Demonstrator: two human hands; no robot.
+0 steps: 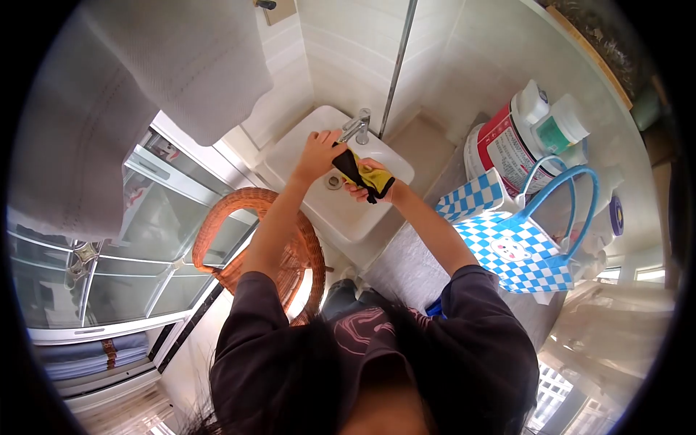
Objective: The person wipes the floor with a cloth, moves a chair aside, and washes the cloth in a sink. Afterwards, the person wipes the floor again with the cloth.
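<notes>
A yellow-and-black cloth [353,168] is stretched between my two hands above the white sink [355,226]. My left hand [317,154] is closed at the cloth's dark upper end, close to the chrome faucet [357,128]. Below and to the right, my right hand [378,181] grips the lower yellow part, with fingers curled under it and a black edge hanging down. Whether water is running from the spout I cannot tell. The drain [333,181] shows in the basin to the left of the cloth.
A wicker chair [313,250] stands left of the sink. To the right, a blue-and-white checkered bag [478,239], a red-and-white bucket [500,145] and white containers [562,125] sit on a grey surface [413,268]. Pale towels [196,65] hang at upper left.
</notes>
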